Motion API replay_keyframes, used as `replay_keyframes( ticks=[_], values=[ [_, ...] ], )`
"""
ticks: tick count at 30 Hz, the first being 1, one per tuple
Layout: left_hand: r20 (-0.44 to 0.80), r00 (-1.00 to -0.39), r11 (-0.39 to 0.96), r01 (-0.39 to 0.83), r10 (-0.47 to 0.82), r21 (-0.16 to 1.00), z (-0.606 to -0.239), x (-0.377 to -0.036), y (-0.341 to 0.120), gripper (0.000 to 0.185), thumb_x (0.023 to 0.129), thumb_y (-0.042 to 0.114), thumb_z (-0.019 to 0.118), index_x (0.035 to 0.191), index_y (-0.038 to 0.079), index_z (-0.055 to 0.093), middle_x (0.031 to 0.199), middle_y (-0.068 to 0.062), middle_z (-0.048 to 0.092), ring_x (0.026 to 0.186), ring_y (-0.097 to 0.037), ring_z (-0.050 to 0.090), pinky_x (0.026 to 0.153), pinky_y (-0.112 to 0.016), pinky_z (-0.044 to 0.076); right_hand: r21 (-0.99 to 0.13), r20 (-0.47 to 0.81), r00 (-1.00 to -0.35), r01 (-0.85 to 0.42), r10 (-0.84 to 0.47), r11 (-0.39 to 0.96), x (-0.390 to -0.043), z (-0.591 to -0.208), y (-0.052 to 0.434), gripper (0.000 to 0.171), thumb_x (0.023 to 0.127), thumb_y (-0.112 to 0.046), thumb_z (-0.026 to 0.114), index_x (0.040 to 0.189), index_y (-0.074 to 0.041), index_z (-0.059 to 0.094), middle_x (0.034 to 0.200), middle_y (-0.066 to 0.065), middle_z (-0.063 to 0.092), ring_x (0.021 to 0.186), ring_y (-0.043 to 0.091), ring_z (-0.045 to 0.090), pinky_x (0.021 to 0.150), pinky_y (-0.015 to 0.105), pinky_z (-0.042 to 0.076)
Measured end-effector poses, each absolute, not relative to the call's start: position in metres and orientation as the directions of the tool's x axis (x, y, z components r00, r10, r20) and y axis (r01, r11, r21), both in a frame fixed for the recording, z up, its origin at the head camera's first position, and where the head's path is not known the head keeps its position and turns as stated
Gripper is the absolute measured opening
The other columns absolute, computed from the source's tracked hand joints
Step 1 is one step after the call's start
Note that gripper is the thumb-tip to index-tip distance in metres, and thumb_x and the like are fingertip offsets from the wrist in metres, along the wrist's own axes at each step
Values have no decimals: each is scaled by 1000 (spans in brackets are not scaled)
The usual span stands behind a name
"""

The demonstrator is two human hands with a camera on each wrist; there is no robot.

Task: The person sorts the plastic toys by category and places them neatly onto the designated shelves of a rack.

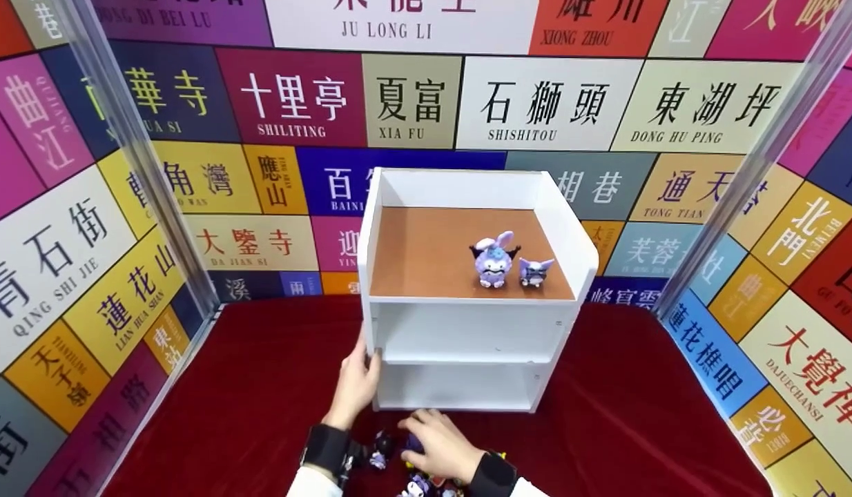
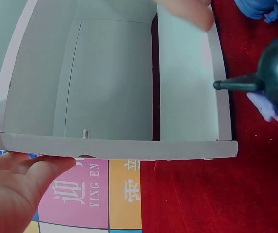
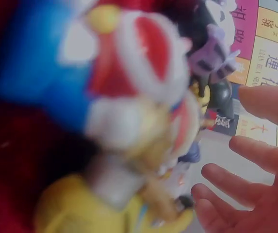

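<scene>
A white shelf unit [image 1: 460, 331] with a brown top board stands in the middle of the head view. My left hand [image 1: 355, 383] holds its left side panel by the front edge, thumb on the inner face and fingers outside, as the left wrist view shows. In front of the shelf, my right hand [image 1: 440, 442] hovers over a group of small toy figurines, fingers apart and loosely bent. The right wrist view shows a blurred red, white and blue figurine [image 3: 143, 53], a yellow one [image 3: 66, 208] and a black and purple one [image 3: 214, 56] beside that hand.
On the top board stand a purple figurine with rabbit ears [image 1: 494, 268] and a smaller purple figurine [image 1: 534, 272]. Dark red cloth [image 1: 626, 414] covers the table. Printed panels [image 1: 291, 96] and metal corner posts [image 1: 146, 166] enclose the back and sides.
</scene>
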State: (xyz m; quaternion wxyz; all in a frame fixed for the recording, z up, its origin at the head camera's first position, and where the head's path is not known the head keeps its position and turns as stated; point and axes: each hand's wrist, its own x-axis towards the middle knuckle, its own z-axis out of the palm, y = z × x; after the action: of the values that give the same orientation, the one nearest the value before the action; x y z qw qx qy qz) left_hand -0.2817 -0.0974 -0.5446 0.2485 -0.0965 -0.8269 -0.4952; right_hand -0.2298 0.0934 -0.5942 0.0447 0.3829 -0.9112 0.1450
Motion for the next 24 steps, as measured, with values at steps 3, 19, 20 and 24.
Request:
replay_keyframes(
  ticks=[3,19,20,24],
  values=[
    [502,-860,489,400,-92,775,-544,-283,-98,60,91,3,55,147,7,34,126,-28,58,93,-28,64,77,-43,53,-195,208,-680,-733,-703,651,-229,-592,84,49,83,-38,67,127,-17,58,118,1,59,107,19,54,91,40,46],
    [494,-865,501,391,-86,772,-543,-282,-98,59,92,6,54,147,6,34,124,-27,59,76,-24,62,67,-35,52,-110,173,-578,-816,-798,567,-231,-595,63,38,84,-23,67,121,-18,62,123,4,57,109,20,55,87,32,45],
    [494,-865,500,391,-87,773,-543,-282,-98,59,92,5,54,148,7,33,124,-27,59,76,-24,62,67,-35,52,-114,175,-577,-817,-798,566,-232,-596,63,37,83,-22,68,120,-18,62,119,3,58,106,18,55,86,30,46],
    [486,-870,500,384,-87,776,-546,-281,-98,60,92,5,54,148,8,33,126,-27,58,84,-26,64,71,-39,53,-145,165,-576,-817,-800,558,-232,-596,64,37,79,-21,72,115,-17,64,111,-1,58,101,12,56,84,28,47]
  ],
)
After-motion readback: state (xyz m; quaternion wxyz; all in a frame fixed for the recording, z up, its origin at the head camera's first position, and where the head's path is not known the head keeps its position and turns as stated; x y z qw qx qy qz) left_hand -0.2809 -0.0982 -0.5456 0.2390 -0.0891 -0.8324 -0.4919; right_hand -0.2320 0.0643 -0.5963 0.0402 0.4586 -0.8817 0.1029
